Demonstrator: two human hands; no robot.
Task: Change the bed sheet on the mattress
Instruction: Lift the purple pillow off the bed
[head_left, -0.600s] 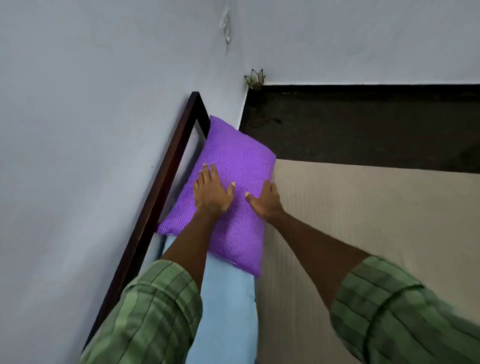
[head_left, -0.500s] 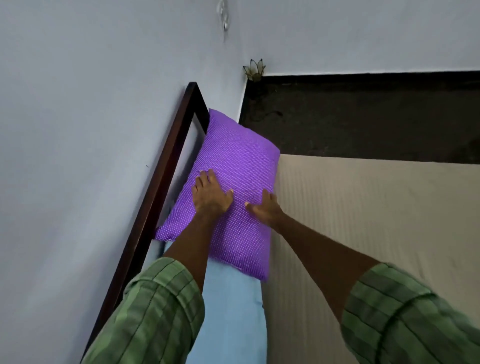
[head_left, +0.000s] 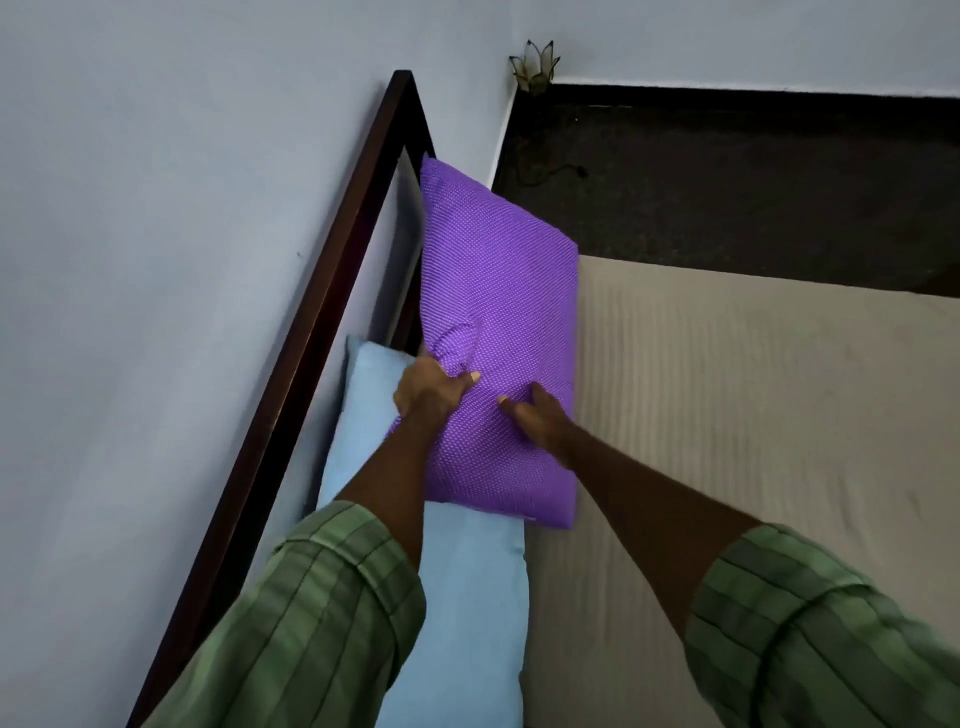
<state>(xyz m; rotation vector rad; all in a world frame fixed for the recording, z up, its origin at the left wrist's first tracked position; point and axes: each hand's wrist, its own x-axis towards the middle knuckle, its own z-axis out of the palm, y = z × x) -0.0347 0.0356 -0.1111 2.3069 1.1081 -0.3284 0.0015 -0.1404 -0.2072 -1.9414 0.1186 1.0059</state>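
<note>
The beige mattress (head_left: 753, 415) lies bare and open to the right of the purple pillow (head_left: 498, 291), giving a hand wide room there. To the left the way is tight: the dark wooden headboard rail (head_left: 322, 322) runs close along the wall (head_left: 156, 260), and the purple pillow leans against it, its near end lying on the light blue pillow (head_left: 467, 597). Beyond the mattress edge, the dark floor (head_left: 727, 182) is open up to a small lotus-shaped holder (head_left: 535, 70) in the corner.

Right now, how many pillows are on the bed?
2. The purple pillow is by the headboard, gripped by both hands; the blue pillow lies partly under it. More may be out of view.
</note>
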